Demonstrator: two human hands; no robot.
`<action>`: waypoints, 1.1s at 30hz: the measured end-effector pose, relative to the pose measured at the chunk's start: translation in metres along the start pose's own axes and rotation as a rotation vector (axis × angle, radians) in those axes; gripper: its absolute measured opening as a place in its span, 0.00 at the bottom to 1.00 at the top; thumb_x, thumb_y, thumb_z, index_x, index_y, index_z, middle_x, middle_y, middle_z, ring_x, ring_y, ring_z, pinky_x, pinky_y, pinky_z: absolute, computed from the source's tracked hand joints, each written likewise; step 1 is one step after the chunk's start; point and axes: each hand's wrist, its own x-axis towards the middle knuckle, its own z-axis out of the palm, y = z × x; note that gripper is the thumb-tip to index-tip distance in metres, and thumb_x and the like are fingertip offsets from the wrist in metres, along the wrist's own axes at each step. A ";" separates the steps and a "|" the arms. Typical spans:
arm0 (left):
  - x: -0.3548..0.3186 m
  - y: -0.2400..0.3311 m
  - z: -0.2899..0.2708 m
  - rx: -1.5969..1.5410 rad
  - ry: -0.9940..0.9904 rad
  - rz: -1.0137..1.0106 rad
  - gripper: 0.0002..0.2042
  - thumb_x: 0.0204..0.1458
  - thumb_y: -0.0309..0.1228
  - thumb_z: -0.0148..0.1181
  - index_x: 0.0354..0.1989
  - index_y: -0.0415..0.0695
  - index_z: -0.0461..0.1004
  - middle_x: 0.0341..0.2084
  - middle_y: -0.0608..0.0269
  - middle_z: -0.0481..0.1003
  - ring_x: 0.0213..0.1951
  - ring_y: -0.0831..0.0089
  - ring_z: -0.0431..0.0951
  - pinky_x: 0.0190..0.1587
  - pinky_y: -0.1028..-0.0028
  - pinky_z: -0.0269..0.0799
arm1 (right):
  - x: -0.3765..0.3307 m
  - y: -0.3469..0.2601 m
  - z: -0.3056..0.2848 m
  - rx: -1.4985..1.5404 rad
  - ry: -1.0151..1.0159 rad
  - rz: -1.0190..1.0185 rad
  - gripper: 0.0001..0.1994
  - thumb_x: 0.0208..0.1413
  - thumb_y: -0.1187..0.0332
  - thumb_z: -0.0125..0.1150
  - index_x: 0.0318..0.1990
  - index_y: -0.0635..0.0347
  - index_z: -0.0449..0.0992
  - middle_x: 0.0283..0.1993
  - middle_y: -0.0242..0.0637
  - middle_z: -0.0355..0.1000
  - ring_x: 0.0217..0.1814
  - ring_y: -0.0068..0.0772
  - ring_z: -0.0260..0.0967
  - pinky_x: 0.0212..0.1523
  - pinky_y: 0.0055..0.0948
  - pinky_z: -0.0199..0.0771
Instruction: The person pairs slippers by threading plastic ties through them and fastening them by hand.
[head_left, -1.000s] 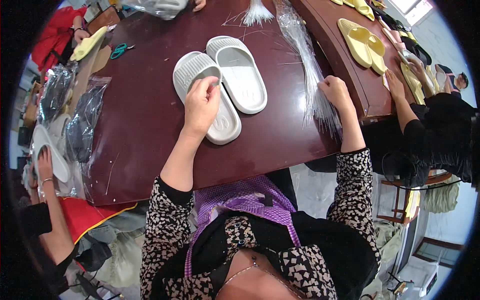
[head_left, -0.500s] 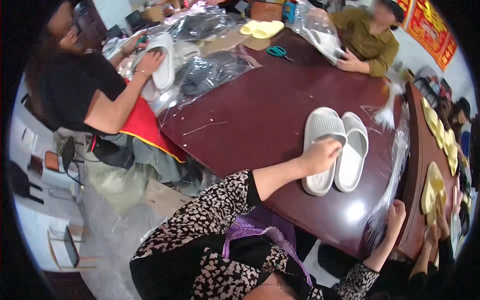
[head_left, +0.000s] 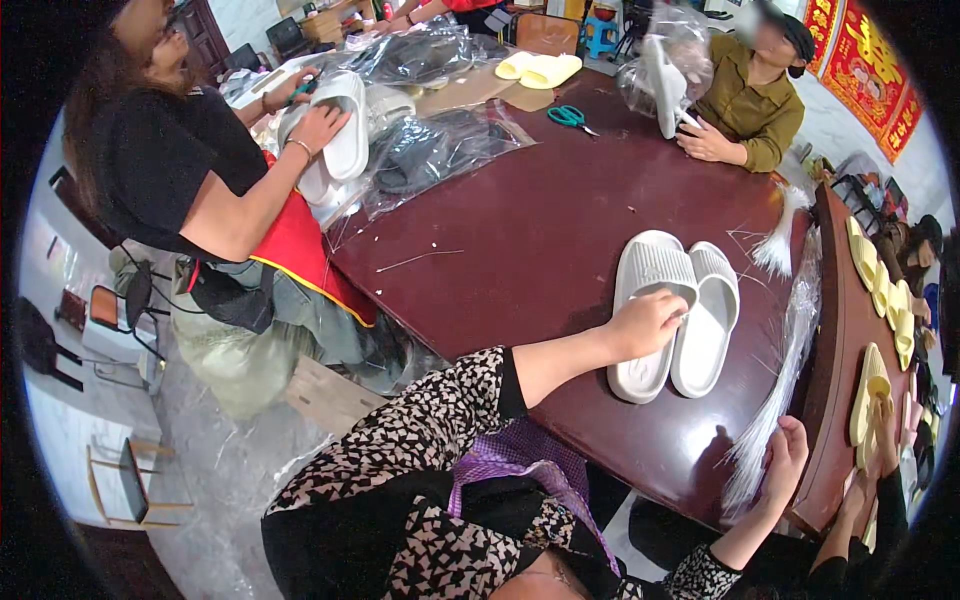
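A: How does the left hand (head_left: 642, 328) look?
B: Fingers bent, tips drawn together by the rear edge of a slipper's (head_left: 655, 262) ribbed strap; I can't tell whether it grips anything. The slipper is pale, thick-soled and rounded, its toe toward twelve o'clock.
A: And its mate?
B: The second slipper (head_left: 703, 345) lies just beside it, at three o'clock from that hand, on the glossy red-brown surface (head_left: 500, 260).
A: The right hand (head_left: 785, 466)?
B: Between four and five o'clock, loosely half open, no hold visible. Toward its twelve o'clock run thin, glassy strands (head_left: 768, 400), fanned at the near end.
A: Farther out?
B: A yellow slipper (head_left: 868, 390) at the right hand's two o'clock; from the left hand, teal-handled scissors (head_left: 566, 116) at eleven, crinkled clear plastic (head_left: 428, 152) at ten.
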 end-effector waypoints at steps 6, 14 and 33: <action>0.001 0.003 -0.003 -0.012 -0.077 -0.072 0.08 0.51 0.25 0.53 0.40 0.39 0.72 0.31 0.54 0.73 0.31 0.62 0.76 0.34 0.66 0.72 | -0.021 -0.009 0.023 0.003 -0.066 0.029 0.06 0.55 0.77 0.50 0.40 0.62 0.70 0.22 0.22 0.61 0.20 0.10 0.53 0.17 0.13 0.50; -0.008 0.029 0.010 -0.191 -0.163 -0.069 0.09 0.50 0.22 0.57 0.41 0.37 0.74 0.30 0.59 0.73 0.31 0.75 0.73 0.36 0.77 0.70 | -0.049 -0.003 0.053 -0.042 0.023 0.019 0.04 0.55 0.75 0.54 0.38 0.62 0.72 0.24 0.25 0.64 0.22 0.13 0.57 0.21 0.15 0.57; -0.054 0.121 0.041 -0.119 -0.537 0.402 0.13 0.43 0.17 0.59 0.40 0.40 0.74 0.30 0.57 0.70 0.31 0.62 0.73 0.34 0.69 0.71 | -0.062 0.018 0.085 0.608 0.050 0.117 0.05 0.57 0.75 0.53 0.40 0.62 0.68 0.24 0.29 0.67 0.21 0.16 0.61 0.20 0.16 0.60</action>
